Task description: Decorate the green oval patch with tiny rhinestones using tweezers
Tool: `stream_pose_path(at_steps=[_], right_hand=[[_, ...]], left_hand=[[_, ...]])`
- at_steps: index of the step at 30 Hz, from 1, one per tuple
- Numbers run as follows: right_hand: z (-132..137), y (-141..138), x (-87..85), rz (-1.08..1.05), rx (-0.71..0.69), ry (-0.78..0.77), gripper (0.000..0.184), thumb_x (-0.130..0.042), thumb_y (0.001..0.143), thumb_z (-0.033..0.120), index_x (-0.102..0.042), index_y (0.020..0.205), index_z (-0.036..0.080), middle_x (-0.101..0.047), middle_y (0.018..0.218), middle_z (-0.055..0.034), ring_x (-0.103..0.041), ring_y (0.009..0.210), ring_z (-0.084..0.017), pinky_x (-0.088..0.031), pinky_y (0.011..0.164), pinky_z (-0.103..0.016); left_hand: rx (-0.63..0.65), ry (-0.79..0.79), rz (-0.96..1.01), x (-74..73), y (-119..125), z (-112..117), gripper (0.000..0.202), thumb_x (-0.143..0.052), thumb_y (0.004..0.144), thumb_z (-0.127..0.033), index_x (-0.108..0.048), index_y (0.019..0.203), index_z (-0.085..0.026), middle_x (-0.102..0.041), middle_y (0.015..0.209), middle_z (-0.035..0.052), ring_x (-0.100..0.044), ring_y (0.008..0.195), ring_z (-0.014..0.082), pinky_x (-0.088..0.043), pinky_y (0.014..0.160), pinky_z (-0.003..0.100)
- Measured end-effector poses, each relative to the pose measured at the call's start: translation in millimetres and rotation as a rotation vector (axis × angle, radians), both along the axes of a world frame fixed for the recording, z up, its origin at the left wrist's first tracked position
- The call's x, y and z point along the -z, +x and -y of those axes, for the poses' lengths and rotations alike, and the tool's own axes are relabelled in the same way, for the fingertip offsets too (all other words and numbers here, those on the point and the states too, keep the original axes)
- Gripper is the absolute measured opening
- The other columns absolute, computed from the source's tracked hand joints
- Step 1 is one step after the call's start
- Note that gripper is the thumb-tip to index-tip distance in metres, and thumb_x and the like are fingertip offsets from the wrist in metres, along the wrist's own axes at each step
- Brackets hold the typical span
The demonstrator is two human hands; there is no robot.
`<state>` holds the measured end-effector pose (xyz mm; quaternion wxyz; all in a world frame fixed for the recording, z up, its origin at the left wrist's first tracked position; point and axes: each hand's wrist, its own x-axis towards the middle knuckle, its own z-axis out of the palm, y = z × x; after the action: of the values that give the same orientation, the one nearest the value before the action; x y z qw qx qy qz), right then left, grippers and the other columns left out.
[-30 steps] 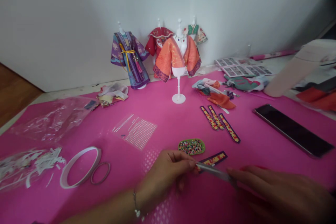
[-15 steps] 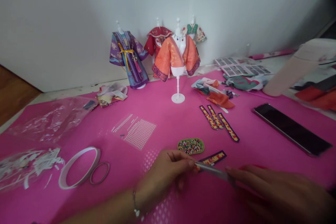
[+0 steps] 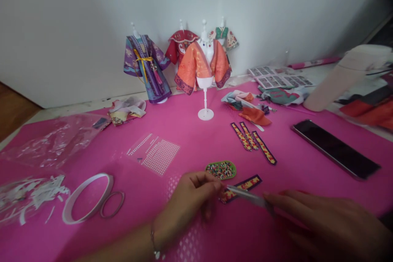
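Observation:
My left hand (image 3: 192, 196), a bracelet on its wrist, has thumb and fingers pinched together in front of a green oval tray (image 3: 235, 170) of small mixed-colour beads. Whatever sits in that pinch is too small to make out. From the right, my right hand (image 3: 325, 223), partly blurred and dark, grips a pair of scissors (image 3: 250, 197). Their narrow metal blades point left, with the tips close to my left fingertips. Under and behind the blades lies a yellow-and-red patterned strip (image 3: 253, 182) with a dark border.
Dressed doll stands (image 3: 205, 90) line the wall. Several patterned strips (image 3: 264, 147), a phone (image 3: 336, 147) and a tumbler (image 3: 334, 77) are to the right. A pearl sticker sheet (image 3: 161, 157), tape rolls (image 3: 69, 208) and plastic bags (image 3: 55, 139) are on the left.
The whole view has shifted slightly, so things appear a little further left. The blade tips have come apart from my left fingertips, and more of the patterned strip shows.

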<state>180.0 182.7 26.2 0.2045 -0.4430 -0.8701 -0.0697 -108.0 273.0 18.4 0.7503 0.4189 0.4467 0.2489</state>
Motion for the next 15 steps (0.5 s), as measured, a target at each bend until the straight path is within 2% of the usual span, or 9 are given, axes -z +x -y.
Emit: stream_pose_path(at_steps=[2,4,7,10,12,15], right_hand=[[0,1,1.2,0.000,0.012,0.004,0.038,-0.045,0.109,0.010,-0.065,0.133,0.031,-0.091,0.100,0.0013,-0.087,0.068,-0.020,-0.058,0.050,-0.029],[1,4,4.2,0.018,0.024,-0.001,0.037,-0.045,0.108,0.011,-0.066,0.130,0.032,-0.092,0.100,0.0016,-0.087,0.067,-0.021,-0.057,0.046,-0.031],[3,12,10.8,0.067,0.038,-0.041,0.038,-0.045,0.109,0.012,-0.070,0.129,0.031,-0.092,0.104,0.0005,-0.089,0.071,-0.023,-0.058,0.044,-0.032],[6,19,16.7,0.100,0.044,-0.079,0.039,-0.047,0.109,0.015,-0.074,0.133,0.030,-0.093,0.110,-0.0027,-0.090,0.075,-0.024,-0.060,0.046,-0.032],[8,21,19.2,0.109,0.046,-0.092,0.038,-0.049,0.109,0.016,-0.076,0.132,0.029,-0.093,0.113,-0.0047,-0.091,0.077,-0.025,-0.059,0.046,-0.031],[10,20,21.4,0.106,0.029,-0.105,0.037,-0.050,0.107,0.015,-0.077,0.128,0.030,-0.093,0.112,-0.0043,-0.090,0.077,-0.025,-0.057,0.045,-0.032]], left_hand=[[-0.009,0.104,-0.038,-2.5,-3,0,0.028,-0.082,0.081,-0.050,-0.070,0.080,-0.024,-0.057,0.049,-0.0100,-0.038,0.035,0.0091,-0.032,0.039,0.024],[-0.042,0.304,-0.105,-4.8,-6,-2,0.023,-0.078,0.087,-0.045,-0.072,0.082,-0.024,-0.053,0.052,-0.0099,-0.041,0.042,0.0102,-0.034,0.045,0.023],[-0.095,0.745,-0.227,-5.7,-12,-4,0.012,-0.073,0.091,-0.032,-0.075,0.085,-0.022,-0.065,0.069,-0.0037,-0.054,0.058,0.0126,-0.041,0.055,0.023],[-0.053,1.145,-0.363,-2.7,-17,-5,0.010,-0.069,0.096,-0.020,-0.079,0.096,-0.022,-0.078,0.088,0.0026,-0.071,0.076,0.0177,-0.054,0.069,0.028],[0.015,1.299,-0.444,0.0,-19,-3,0.013,-0.069,0.098,-0.015,-0.078,0.102,-0.022,-0.080,0.097,0.0050,-0.076,0.085,0.0210,-0.058,0.075,0.032],[0.107,1.413,-0.550,2.7,-20,0,0.013,-0.069,0.097,-0.011,-0.075,0.099,-0.021,-0.079,0.096,0.0055,-0.075,0.083,0.0222,-0.055,0.070,0.032]])
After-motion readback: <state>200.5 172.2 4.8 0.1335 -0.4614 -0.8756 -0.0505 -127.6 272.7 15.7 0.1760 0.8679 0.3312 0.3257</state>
